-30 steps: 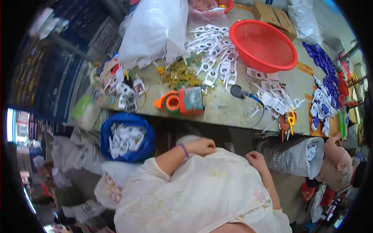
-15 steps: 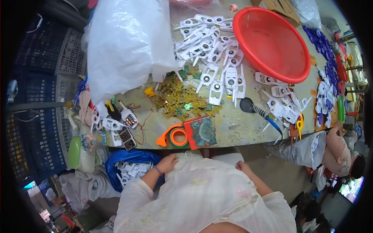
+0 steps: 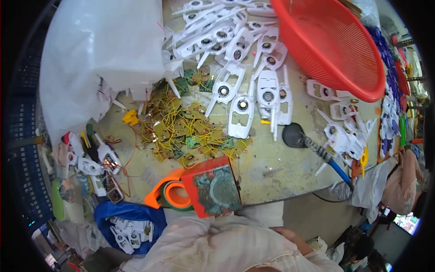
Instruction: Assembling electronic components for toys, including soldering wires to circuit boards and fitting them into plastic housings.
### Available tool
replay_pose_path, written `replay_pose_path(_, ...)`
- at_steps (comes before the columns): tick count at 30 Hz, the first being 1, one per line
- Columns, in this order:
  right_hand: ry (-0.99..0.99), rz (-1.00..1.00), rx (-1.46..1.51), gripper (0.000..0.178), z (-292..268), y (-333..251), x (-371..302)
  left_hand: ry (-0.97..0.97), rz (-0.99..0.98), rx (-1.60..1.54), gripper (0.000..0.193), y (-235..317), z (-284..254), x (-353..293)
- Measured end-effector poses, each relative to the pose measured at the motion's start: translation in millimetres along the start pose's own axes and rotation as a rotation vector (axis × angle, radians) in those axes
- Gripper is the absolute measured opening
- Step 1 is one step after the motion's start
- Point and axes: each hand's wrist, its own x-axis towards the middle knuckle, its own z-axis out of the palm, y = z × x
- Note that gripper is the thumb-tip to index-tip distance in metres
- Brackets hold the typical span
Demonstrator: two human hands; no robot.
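Right hand (image 3: 284, 233) rests by the person's lap, just below the front edge of the bench (image 3: 281, 177); it is partly hidden by the clothing, so I cannot tell whether it is wide, narrow or holding something. I cannot tell the state of the left hand, as it is out of view. At the middle of the front edge sits 1 red box (image 3: 217, 190) with a worn green top, just beside 1 orange tape holder (image 3: 156, 196) on its left. Behind these lies a heap of circuit boards (image 3: 186, 127) with yellow wires, and white plastic parts (image 3: 267, 84) spread from there toward the back edge. 1 blue-handled tool (image 3: 337, 171) slants across the bench toward the front right corner, near a smaller white pile (image 3: 344, 138). 1 red basket (image 3: 335, 54) stands toward the back right corner.
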Motion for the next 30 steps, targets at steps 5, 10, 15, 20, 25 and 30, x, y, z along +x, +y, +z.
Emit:
replay_pose_path(5, 0.140, -0.082, -0.165, 0.035, 14.1, -8.5, 6.9, -0.081, -0.055, 0.008, 0.034, -25.8, 7.0, 25.8)
replay_pose_path(10, 0.280, -0.203, -0.264, 0.035, 30.8, -24.4, 12.3, -0.223, -0.069, 0.114, 0.035, 1.1, 4.6, 37.6)
replay_pose_path(15, 0.166, -0.312, -0.149, 0.035, 33.3, -40.0, 52.8, -0.211, -0.102, 0.219, 0.036, 17.4, -28.0, 36.8)
replay_pose_path(20, 0.146, -0.539, -0.284, 0.029, 49.2, -58.8, 74.2, -0.003, -0.177, 0.220, 0.037, -2.7, -89.0, 16.6)
replay_pose_path(25, 0.526, -1.166, -1.423, 0.032, 84.4, -86.9, 57.9, 0.116, -0.243, 0.188, 0.038, -32.4, -109.0, -19.0)
replay_pose_path(30, 0.468, -1.263, -1.189, 0.032, 139.7, -75.3, 26.6, -0.014, -0.249, 0.967, 0.042, 65.6, -98.2, -90.4)
